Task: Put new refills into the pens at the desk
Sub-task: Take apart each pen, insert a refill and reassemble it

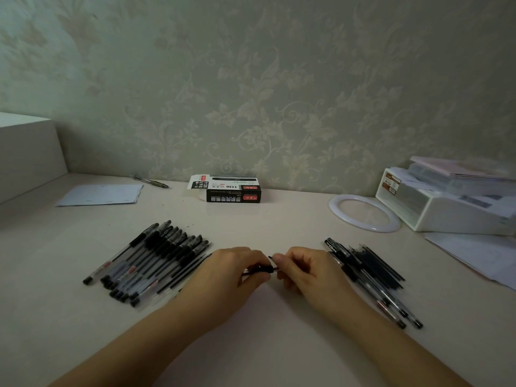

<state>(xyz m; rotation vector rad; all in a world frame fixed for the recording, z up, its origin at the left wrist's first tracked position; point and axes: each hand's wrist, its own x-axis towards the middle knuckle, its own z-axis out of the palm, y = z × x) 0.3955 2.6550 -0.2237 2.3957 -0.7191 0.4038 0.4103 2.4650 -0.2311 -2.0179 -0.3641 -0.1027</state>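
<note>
My left hand [234, 272] and my right hand [304, 270] meet at the middle of the desk, both closed on one black pen [264, 269] held level between them. A thin dark tip pokes out by my right fingertips. Most of the pen is hidden inside my fingers. Left of my hands lies a row of several capped black pens [150, 261] with clear barrels. To the right sits a second pile of pens and thin black refills [371, 272].
An open black-and-white refill box [231, 189] stands at the back by the wall. A white ring [363, 213] and a white organiser [452, 202] are at the back right, loose papers [480, 261] in front. A paper sheet [100, 194] and a pen [152, 182] lie back left.
</note>
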